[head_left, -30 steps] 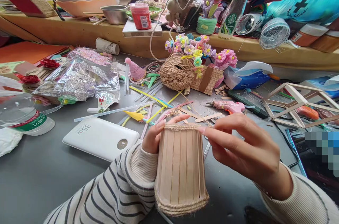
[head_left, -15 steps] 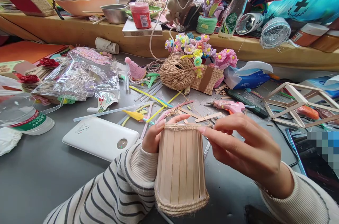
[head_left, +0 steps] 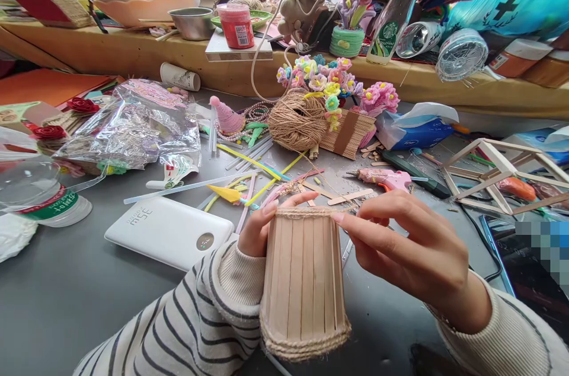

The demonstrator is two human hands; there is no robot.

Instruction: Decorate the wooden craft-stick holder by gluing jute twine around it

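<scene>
Low in the middle of the view, just above the grey bench (head_left: 66, 299), we see a craft-stick pot (head_left: 304, 281), a tapered tube of flat wooden sticks bound with jute twine at both ends, its wider end towards the camera and its narrower end pointing away. The left hand (head_left: 260, 230), coming out of a striped sleeve, is closed around the pot from behind, and we can make out its fingertips (head_left: 271, 207) curling over the far twine band. The right hand (head_left: 413, 245) reaches in from the other side with its fingers loosely bent. Its index fingertip touches the same far rim, but the thumb is hidden, so we cannot tell whether this hand pinches the pot or only rests on it. Just left of the striped sleeve lies a white power bank (head_left: 169, 232). Beyond the hands we find loose craft sticks and coloured straws, a pink hot glue gun (head_left: 386, 178) and, farther back, a ball of jute twine (head_left: 297, 121) beside a pot of pipe-cleaner flowers (head_left: 331, 82). To the right stands an open frame of wooden sticks (head_left: 498, 177).
</scene>
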